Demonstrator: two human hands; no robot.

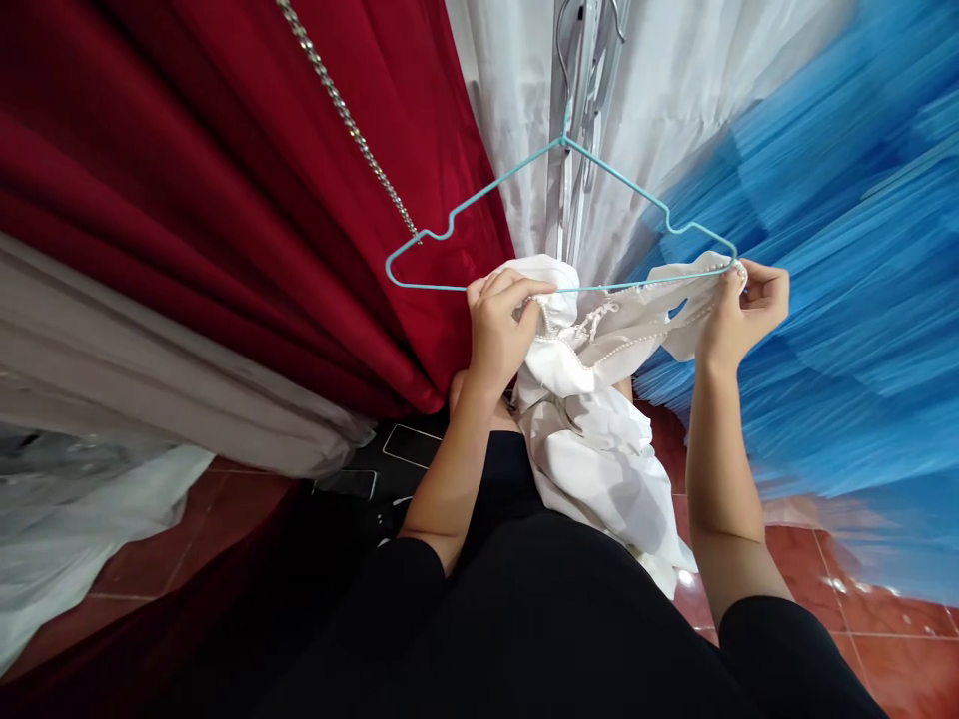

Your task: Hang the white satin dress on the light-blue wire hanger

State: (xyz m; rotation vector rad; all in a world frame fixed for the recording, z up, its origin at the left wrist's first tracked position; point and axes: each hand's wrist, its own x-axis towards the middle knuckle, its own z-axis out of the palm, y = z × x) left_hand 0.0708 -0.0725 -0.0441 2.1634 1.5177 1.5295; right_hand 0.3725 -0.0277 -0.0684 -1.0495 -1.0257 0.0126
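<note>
A light-blue wire hanger (629, 184) hangs by its hook from a grey metal stand. Across its lower bar lies part of a white dress (599, 439) with pearl-beaded edges, the rest draping down over my lap. My left hand (503, 322) is closed on a bunched part of the dress, fingers over the bar left of its middle. At the hanger's right end, my right hand (741, 310) pinches the beaded edge of the dress, close against the wire. Between the hands the fabric is stretched out, showing small white loops.
Red drapery (360, 200) with a glittering chain trim hangs on the left, above grey fabric (187, 350). Blue tulle (839, 280) fills the right side. The metal stand (558, 190) rises ahead before white curtains. Two phones (411, 445) lie on a black surface by my left arm, above red floor tiles.
</note>
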